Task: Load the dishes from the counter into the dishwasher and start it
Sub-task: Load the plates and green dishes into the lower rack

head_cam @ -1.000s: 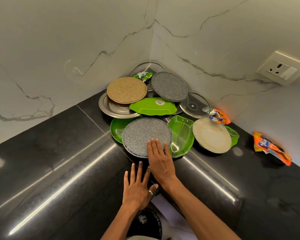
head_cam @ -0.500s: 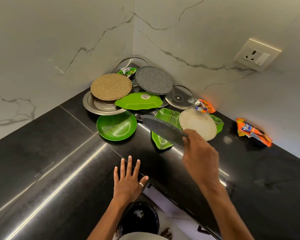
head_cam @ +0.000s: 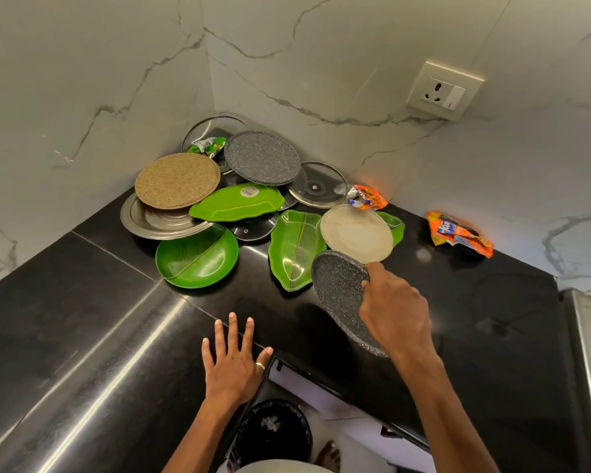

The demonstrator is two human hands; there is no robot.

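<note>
Head view: right hand [head_cam: 394,312] pinches a grey plate [head_cam: 338,288] by its rim, tilted above the table [head_cam: 82,319]; left hand [head_cam: 234,363] rests flat, fingers spread. Other dishes [head_cam: 239,201] lie beyond the right hand.

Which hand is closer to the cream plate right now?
Right. The right hand, gripping a speckled grey plate, is just in front of the cream plate; the left hand lies flat at the counter edge, farther off to the left.
</note>
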